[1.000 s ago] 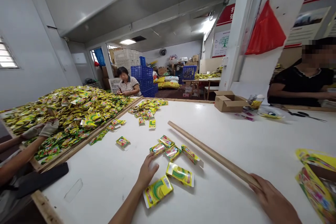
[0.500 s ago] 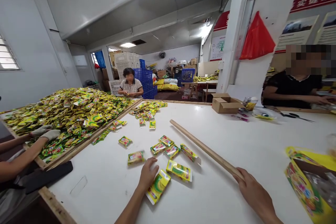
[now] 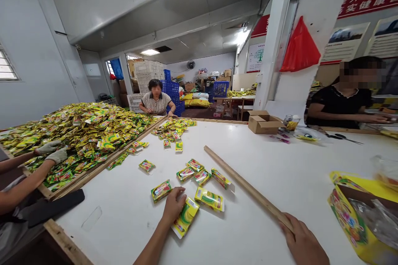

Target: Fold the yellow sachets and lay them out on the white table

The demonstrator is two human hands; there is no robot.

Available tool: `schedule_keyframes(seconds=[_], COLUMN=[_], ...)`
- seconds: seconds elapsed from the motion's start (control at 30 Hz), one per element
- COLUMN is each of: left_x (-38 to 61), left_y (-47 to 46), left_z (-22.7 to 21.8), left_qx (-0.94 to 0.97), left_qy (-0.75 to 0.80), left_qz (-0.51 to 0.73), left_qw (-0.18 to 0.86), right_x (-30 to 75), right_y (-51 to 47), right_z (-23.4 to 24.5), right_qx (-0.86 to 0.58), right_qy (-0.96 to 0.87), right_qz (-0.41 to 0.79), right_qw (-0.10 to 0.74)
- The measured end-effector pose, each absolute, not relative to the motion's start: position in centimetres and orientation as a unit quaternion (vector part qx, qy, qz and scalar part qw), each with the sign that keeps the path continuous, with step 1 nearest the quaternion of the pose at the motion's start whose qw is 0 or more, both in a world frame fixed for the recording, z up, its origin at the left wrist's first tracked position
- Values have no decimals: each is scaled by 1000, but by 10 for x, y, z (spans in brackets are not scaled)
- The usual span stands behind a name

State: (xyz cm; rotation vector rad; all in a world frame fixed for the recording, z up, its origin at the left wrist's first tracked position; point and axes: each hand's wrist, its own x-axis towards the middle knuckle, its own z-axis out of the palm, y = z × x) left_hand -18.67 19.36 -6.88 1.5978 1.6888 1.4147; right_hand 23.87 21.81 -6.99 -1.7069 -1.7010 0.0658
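At lower centre, the flat yellow-and-green cardboard box (image 3: 187,218) slants from lower left to upper right, just right of the nearer left hand (image 3: 174,207), half-curled, its grip unclear, while the right hand (image 3: 302,238), lower right, clasps a long brown wooden stick (image 3: 245,185).

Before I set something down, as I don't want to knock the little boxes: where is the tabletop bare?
Bare between the wooden stick, cardboard box and open yellow carton; mostly bare between the black pad and left forearm. Crowded around the left hand, among little boxes.
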Motion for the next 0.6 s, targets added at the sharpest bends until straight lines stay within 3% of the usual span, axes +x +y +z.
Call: schedule_keyframes(seconds=[0.6], left_x=[-182], left_y=[176], left_z=[-53], left_qx=[541], left_qy=[627], left_qz=[559], left_qw=[44], right_x=[237], right_y=[211], right_z=[-69], right_qx=[-680], right_qy=[-645], right_qz=[4], right_qw=[347])
